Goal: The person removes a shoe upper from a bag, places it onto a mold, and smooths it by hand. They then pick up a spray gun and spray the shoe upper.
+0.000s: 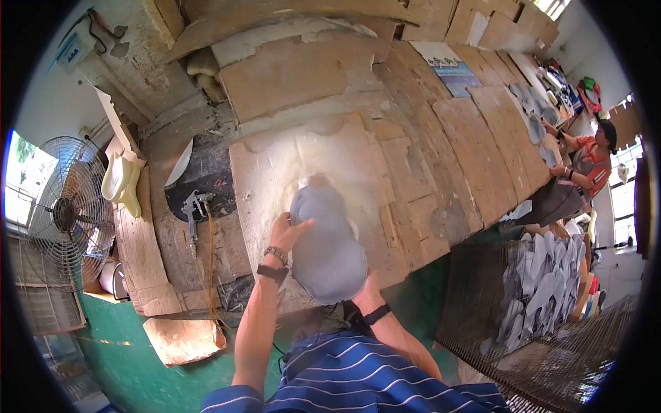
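Observation:
A large grey insole-shaped piece (328, 248) is held in front of me, above the middle of the bench. My left hand (288, 233) grips its left edge, the thumb lying across the upper face. At the lower right edge my right hand (368, 292) has hold of it; most of those fingers are hidden underneath. Whether it is one piece or several lying together I cannot tell. Beneath it lies a cardboard sheet (265, 165) dusted with pale residue. A metal spray gun (193, 212) rests on the bench to the left of my left hand.
From the spray gun a yellowish hose (210, 275) runs off the bench's near edge. At far left is a caged fan (63, 213), beside a cream foot-shaped form (122, 182). Grey insoles crowd a rack (540, 282) at right. A co-worker (585, 168) handles grey pieces at the far right.

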The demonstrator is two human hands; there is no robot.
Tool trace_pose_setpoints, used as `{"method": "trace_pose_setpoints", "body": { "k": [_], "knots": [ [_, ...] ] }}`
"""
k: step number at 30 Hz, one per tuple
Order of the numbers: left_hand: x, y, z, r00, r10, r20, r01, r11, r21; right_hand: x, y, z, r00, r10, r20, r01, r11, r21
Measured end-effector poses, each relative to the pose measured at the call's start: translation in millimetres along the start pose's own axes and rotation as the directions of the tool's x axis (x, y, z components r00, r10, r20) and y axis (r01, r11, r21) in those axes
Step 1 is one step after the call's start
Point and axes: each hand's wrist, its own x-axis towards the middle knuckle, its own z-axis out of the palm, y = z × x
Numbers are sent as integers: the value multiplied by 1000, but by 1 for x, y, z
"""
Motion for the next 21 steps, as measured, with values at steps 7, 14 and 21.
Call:
{"method": "trace_pose_setpoints", "body": {
  "k": [7, 14, 21],
  "knots": [
    [25, -3, 25, 955, 294, -19, -270, 848, -455, 11, -3, -9, 998, -49, -42, 45, 996, -78],
    [37, -25, 26, 949, 280, -144, -290, 956, -48, 11, -6, -5, 996, -81, -39, 73, 983, -169],
    [24, -11, 28, 927, 294, -233, -239, 942, 237, 14, -35, 19, 998, -60, 4, 59, 965, -254]
  ]
}}
